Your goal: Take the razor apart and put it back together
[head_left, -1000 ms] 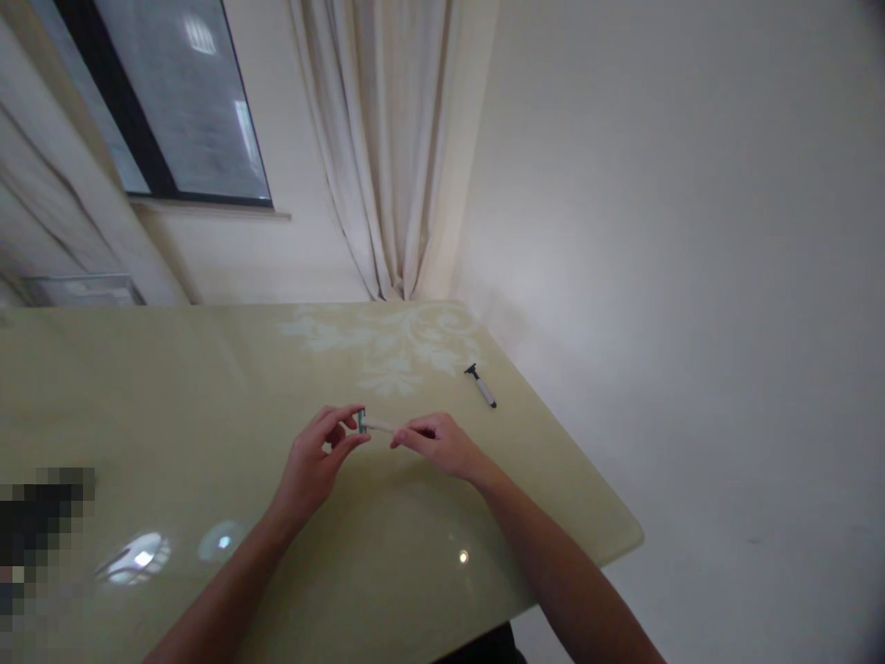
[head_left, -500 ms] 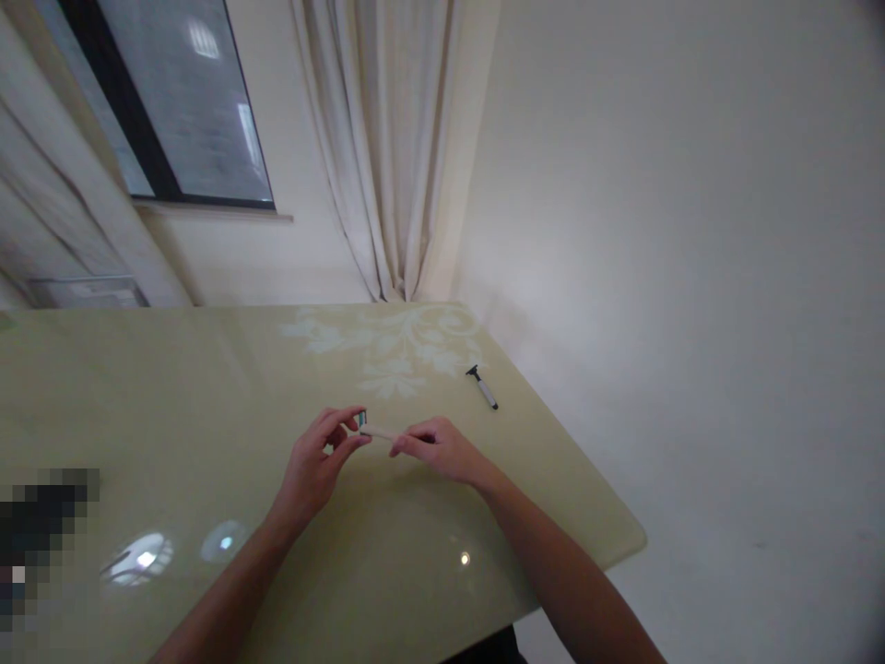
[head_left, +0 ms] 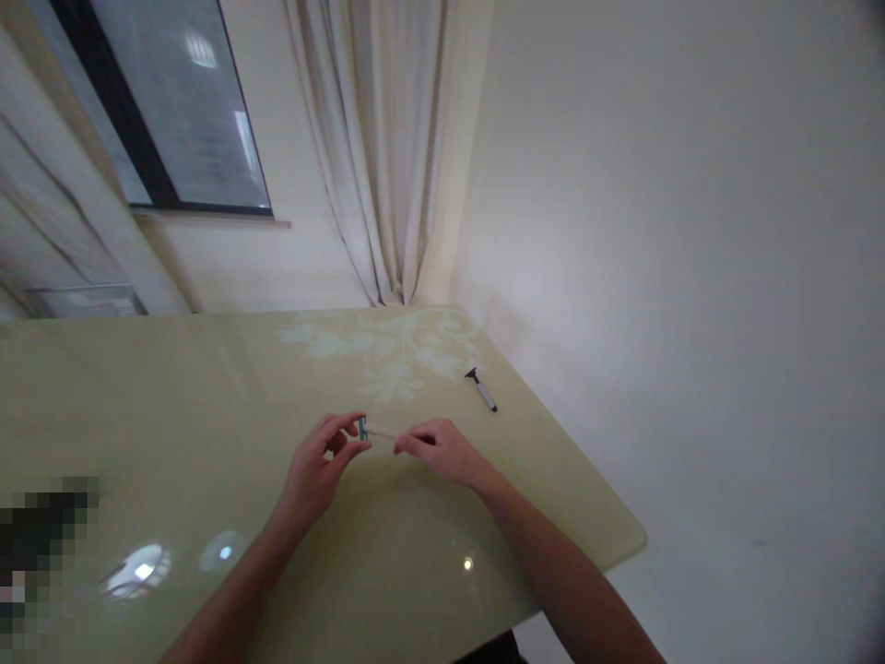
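Observation:
Above the table, a razor with a pale handle (head_left: 381, 432) is held level between both hands. Its blue-green head (head_left: 362, 429) stands upright between the thumb and forefinger of my left hand (head_left: 319, 461), which pinches it at top and bottom. My right hand (head_left: 442, 450) is closed around the other end of the handle, so that end is hidden. Handle and head meet, but whether they are locked together I cannot tell. A second razor (head_left: 484, 392), grey and black, lies on the table beyond my right hand.
The pale green glossy table (head_left: 228, 397) has a white floral pattern near its far corner. Its right edge runs along a white wall (head_left: 656, 277). Curtains (head_left: 387, 138) and a window (head_left: 194, 111) are behind. A blurred-out dark patch covers the left edge.
The razor's head has turned slightly between my left fingers, and its green face shows more fully against the handle's end. Both hands keep their grip. The camera has shifted a little.

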`<move>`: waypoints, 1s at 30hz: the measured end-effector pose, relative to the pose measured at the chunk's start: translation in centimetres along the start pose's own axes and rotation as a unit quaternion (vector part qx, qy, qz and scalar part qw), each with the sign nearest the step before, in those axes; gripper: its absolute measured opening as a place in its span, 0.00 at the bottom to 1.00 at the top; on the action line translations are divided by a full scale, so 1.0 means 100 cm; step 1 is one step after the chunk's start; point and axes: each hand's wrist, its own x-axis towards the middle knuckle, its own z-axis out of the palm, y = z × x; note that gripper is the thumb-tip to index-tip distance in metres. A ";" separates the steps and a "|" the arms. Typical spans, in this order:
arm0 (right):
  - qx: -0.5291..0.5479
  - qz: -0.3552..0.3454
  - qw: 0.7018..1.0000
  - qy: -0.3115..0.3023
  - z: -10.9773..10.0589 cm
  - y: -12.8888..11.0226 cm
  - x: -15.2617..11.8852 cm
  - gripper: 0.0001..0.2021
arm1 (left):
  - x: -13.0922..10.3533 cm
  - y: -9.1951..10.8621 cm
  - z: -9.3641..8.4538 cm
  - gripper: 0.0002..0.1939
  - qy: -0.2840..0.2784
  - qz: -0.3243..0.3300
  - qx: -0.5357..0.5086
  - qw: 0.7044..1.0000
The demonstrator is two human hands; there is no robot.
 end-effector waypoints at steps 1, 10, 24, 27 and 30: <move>-0.014 0.005 1.000 0.021 0.000 0.000 0.000 0.23 | 0.000 0.000 0.000 0.15 0.000 -0.001 -0.001 1.000; 0.007 -0.006 0.999 0.036 -0.001 0.001 0.000 0.23 | -0.001 -0.004 0.001 0.15 -0.011 -0.010 -0.008 1.000; 0.025 -0.001 0.999 0.025 0.004 0.003 0.001 0.23 | 0.000 -0.003 0.002 0.15 -0.005 -0.015 -0.017 1.000; 0.032 0.001 0.999 0.002 0.005 0.004 0.002 0.24 | -0.001 -0.006 0.002 0.16 -0.008 -0.012 -0.011 1.000; 0.021 0.008 1.000 0.019 0.005 0.004 0.002 0.22 | -0.002 -0.009 0.003 0.16 -0.016 -0.007 -0.001 1.000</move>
